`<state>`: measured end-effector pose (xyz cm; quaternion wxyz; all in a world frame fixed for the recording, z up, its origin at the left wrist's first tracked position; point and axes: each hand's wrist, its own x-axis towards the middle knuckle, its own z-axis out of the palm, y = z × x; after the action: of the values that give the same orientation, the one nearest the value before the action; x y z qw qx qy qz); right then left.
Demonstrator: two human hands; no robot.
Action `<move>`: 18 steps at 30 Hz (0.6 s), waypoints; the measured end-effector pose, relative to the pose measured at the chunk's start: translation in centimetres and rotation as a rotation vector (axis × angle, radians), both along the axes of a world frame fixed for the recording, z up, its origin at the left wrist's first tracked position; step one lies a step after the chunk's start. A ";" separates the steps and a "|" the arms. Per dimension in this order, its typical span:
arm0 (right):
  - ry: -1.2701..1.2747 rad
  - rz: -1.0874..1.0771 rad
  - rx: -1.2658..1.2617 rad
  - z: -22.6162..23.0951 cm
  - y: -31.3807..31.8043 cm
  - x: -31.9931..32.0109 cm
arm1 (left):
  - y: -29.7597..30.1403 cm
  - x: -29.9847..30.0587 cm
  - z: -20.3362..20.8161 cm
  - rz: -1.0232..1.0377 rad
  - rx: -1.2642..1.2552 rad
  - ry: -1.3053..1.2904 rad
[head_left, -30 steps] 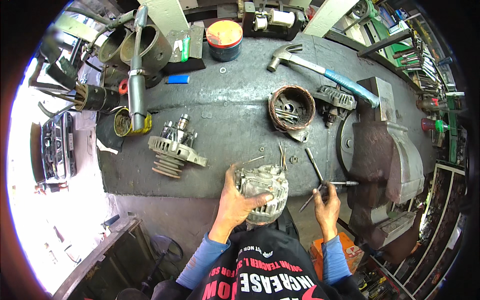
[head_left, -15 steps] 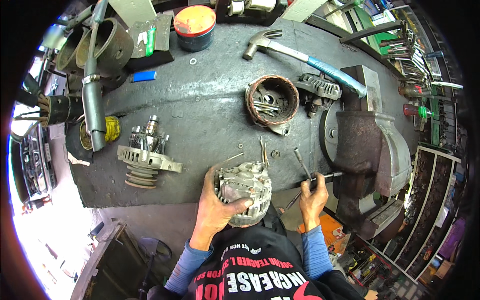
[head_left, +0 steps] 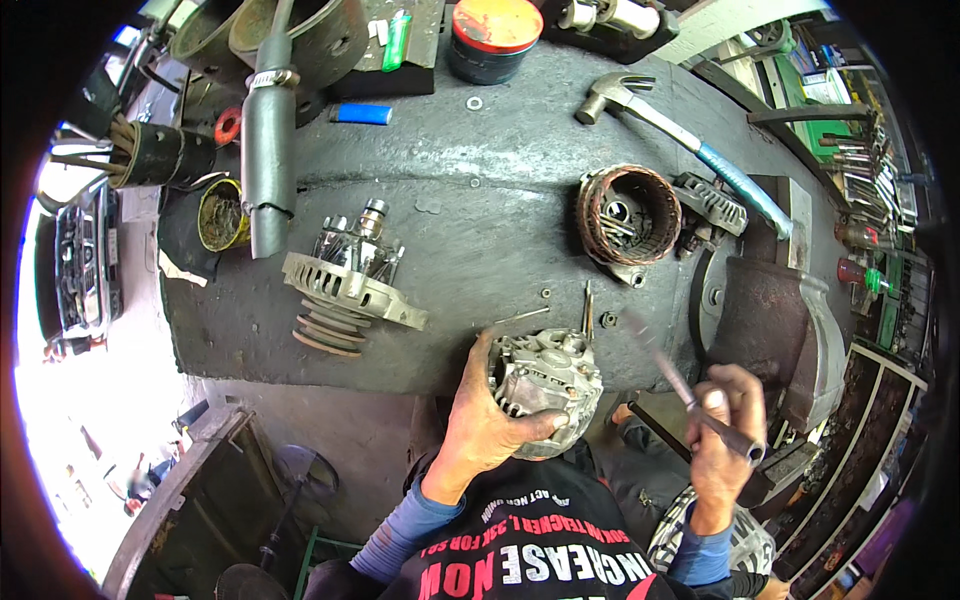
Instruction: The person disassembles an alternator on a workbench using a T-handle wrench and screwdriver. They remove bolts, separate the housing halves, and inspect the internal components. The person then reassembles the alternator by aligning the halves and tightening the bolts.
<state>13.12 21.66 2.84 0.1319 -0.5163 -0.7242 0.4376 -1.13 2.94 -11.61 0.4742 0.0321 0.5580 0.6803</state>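
Observation:
My left hand is wrapped round a silver alternator housing at the bench's front edge, thumb across its near side. In my right hand, to the right of the housing, is a long metal socket wrench, its far end pointing up-left and smeared by motion; a dark bar also runs down to this hand. Just beyond the housing lie thin rods or bolts and a small nut. A rotor with its pulley and end frame stands to the left.
A copper-wound stator ring holds loose bolts, beside another alternator part. A bench vise stands at right. Farther back lie a claw hammer, a red-lidded tub and a blue lighter-like piece.
My right hand has moved right and nearer to me, turning the wrench away from the bench. The left hand keeps its hold on the housing. The whole view has shifted.

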 end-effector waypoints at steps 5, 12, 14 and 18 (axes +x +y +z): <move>-0.084 0.264 0.066 2.2 2.1 -7.4 | -0.6 0.2 -1.2 -0.009 0.031 0.030; -0.304 0.868 0.374 -1.3 3.0 -18.2 | -1.1 0.5 -0.7 -0.021 -0.028 0.037; -0.376 0.940 0.388 -3.1 2.6 -19.4 | -1.0 0.6 -0.8 -0.027 -0.032 0.039; -0.445 1.014 0.353 -4.1 2.0 -20.4 | -1.4 0.6 -1.0 -0.039 -0.052 0.080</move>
<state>-7.26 23.65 -1.22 -0.1656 -0.1545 -0.9534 0.1995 -0.54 1.58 -12.65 0.4656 0.0578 0.5933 0.6542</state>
